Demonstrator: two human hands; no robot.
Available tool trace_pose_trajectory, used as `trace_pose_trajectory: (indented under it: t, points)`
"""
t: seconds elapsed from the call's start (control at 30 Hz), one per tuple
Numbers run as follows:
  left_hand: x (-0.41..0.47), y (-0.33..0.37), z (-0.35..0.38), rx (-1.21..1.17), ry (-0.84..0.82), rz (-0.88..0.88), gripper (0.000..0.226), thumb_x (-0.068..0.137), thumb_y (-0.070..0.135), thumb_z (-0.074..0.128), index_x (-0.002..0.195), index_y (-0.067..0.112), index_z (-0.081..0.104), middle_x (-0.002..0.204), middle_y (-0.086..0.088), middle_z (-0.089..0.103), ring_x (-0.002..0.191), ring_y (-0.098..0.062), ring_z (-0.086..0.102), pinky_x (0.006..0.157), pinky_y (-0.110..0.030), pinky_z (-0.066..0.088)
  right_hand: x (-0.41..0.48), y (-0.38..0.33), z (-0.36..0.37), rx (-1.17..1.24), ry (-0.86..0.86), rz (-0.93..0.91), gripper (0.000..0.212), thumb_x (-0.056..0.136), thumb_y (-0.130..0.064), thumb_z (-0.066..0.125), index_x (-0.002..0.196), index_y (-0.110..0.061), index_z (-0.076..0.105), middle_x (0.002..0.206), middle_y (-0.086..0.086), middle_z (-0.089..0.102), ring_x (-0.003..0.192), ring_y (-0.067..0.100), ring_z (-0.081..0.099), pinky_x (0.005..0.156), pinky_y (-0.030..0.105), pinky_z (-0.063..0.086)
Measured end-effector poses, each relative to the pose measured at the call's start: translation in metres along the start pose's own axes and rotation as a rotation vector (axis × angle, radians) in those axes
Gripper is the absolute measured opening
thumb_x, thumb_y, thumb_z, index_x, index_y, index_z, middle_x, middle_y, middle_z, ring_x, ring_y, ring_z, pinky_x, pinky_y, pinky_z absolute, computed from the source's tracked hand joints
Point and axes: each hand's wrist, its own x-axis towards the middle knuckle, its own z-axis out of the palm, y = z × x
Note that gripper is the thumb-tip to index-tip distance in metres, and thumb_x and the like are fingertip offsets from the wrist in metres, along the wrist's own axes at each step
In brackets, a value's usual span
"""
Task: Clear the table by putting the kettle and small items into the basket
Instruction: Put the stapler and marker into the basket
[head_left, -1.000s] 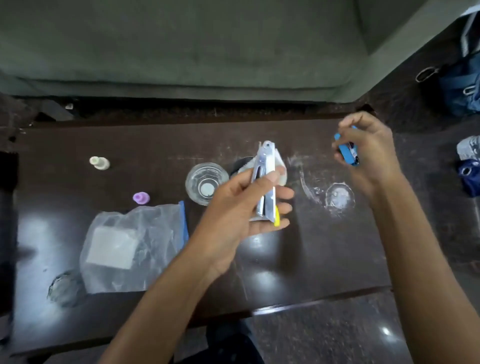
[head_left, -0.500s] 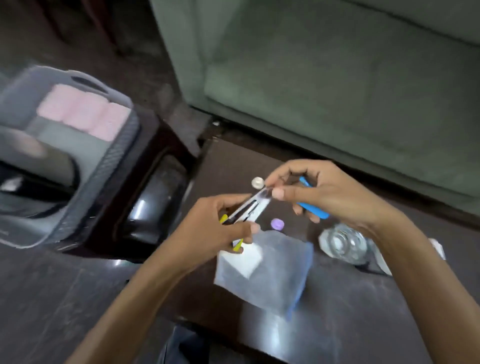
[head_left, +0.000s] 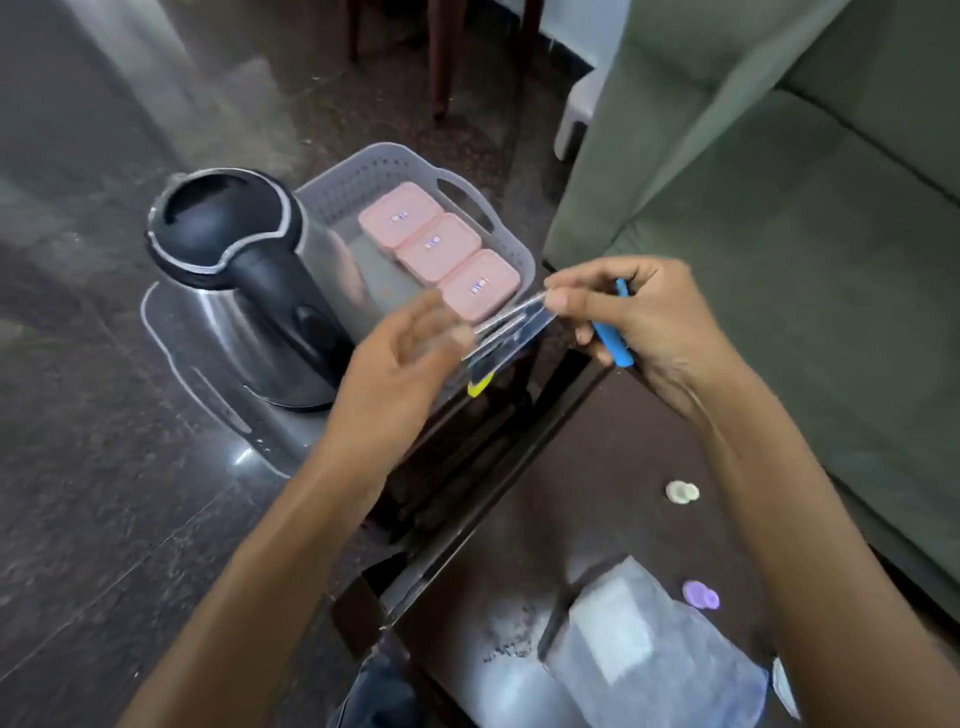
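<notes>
A grey plastic basket (head_left: 363, 166) stands on the floor left of the dark table (head_left: 597, 457). In it are a steel kettle (head_left: 234, 291) with a black lid and handle, and three pink boxes (head_left: 439, 247). Over the basket's near edge, my right hand (head_left: 654, 317) pinches one end of a silver metal tool (head_left: 511, 332) with a yellow tip, and its other fingers hold a blue stick (head_left: 613, 348). My left hand (head_left: 400, 374) is blurred, with fingers spread right beside the tool's lower end. On the table lie a white cap (head_left: 682, 491), a purple cap (head_left: 700, 595) and a clear plastic bag (head_left: 649, 654).
A green sofa (head_left: 805, 208) runs along the table's far side. Dark polished floor surrounds the basket. Wooden chair legs (head_left: 441, 62) stand beyond the basket. White smears mark the table near the bag.
My view has swung left and the basket is now near the centre. Both hands carried the metal tool over the basket's edge. My left hand's fingers have spread off the tool.
</notes>
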Motion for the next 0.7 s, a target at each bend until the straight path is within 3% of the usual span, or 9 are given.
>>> trace_pose_trajectory:
  t: [0.1,0.17,0.2,0.3,0.33,0.43,0.53,0.63,0.7]
  points:
    - [0.015,0.013,-0.017,-0.170,-0.007,-0.055,0.023,0.098,0.031,0.038,0.114,0.035,0.053,0.111,0.027,0.057,0.120,0.006,0.046,0.105,-0.015,0.030,0.040,-0.002,0.024,-0.163,0.126,-0.083,0.008,0.072,-0.006,0.074,0.070,-0.011,0.069,0.035,-0.008,0.050,0.031,0.004,0.038,0.030,0.016,0.029]
    - [0.022,0.017,-0.019,-0.243,-0.030,-0.091,0.035,0.098,0.038,0.031,0.129,0.031,0.045,0.130,0.024,0.049,0.128,0.005,0.036,0.105,-0.016,0.024,0.065,0.008,0.045,-0.335,0.135,-0.108,0.017,0.070,-0.009,0.076,0.060,-0.018,0.066,0.034,-0.013,0.050,0.031,0.001,0.041,0.037,0.016,0.033]
    - [0.023,0.019,-0.018,-0.252,-0.040,-0.096,0.039,0.098,0.041,0.028,0.132,0.028,0.043,0.130,0.022,0.052,0.120,0.012,0.040,0.100,-0.011,0.026,0.076,0.017,0.056,-0.410,0.116,-0.097,0.016,0.069,-0.010,0.076,0.060,-0.017,0.067,0.038,-0.013,0.052,0.035,-0.001,0.044,0.044,0.018,0.039]
    - [0.029,0.021,-0.014,-0.239,-0.062,-0.069,0.032,0.098,0.046,0.019,0.096,0.038,0.050,0.064,0.035,0.063,0.060,0.025,0.052,0.061,0.002,0.040,0.096,0.047,0.084,-0.567,0.025,-0.015,0.009,0.069,-0.014,0.075,0.063,-0.016,0.069,0.066,-0.003,0.067,0.063,0.011,0.063,0.071,0.039,0.055]
    - [0.031,0.021,-0.013,-0.252,-0.057,-0.074,0.032,0.097,0.049,0.017,0.097,0.041,0.048,0.056,0.036,0.059,0.055,0.025,0.051,0.060,0.000,0.040,0.099,0.056,0.091,-0.603,-0.001,0.014,0.012,0.070,-0.015,0.074,0.061,-0.018,0.067,0.075,0.002,0.070,0.075,0.020,0.066,0.078,0.042,0.055]
    - [0.041,0.018,-0.019,-0.308,-0.083,-0.107,0.050,0.091,0.062,0.015,0.127,0.039,0.042,0.096,0.036,0.060,0.089,0.021,0.047,0.086,-0.009,0.028,0.099,0.061,0.100,-0.820,-0.096,0.044,0.004,0.076,-0.017,0.068,0.073,-0.018,0.066,0.084,0.006,0.065,0.089,0.027,0.064,0.078,0.035,0.051]
    - [0.044,0.018,-0.022,-0.351,-0.112,-0.149,0.055,0.090,0.065,0.014,0.135,0.041,0.035,0.095,0.032,0.050,0.088,0.016,0.045,0.089,-0.013,0.026,0.097,0.048,0.102,-0.980,-0.201,0.024,0.007,0.078,-0.012,0.061,0.082,-0.016,0.066,0.086,0.007,0.063,0.090,0.029,0.063,0.075,0.034,0.048]
    - [0.045,0.019,-0.024,-0.382,-0.115,-0.162,0.063,0.091,0.064,0.015,0.145,0.033,0.022,0.137,0.023,0.038,0.112,0.010,0.034,0.099,-0.022,0.018,0.096,0.040,0.109,-1.221,-0.265,-0.008,0.026,0.080,-0.003,0.052,0.101,-0.011,0.066,0.109,0.011,0.065,0.100,0.033,0.061,0.076,0.036,0.044]
    - [0.046,0.018,-0.025,-0.389,-0.112,-0.173,0.065,0.091,0.064,0.015,0.146,0.029,0.021,0.140,0.018,0.034,0.120,0.006,0.030,0.101,-0.025,0.018,0.094,0.038,0.116,-1.346,-0.302,-0.017,0.034,0.082,0.002,0.048,0.112,-0.007,0.061,0.120,0.015,0.061,0.108,0.036,0.058,0.077,0.037,0.040]
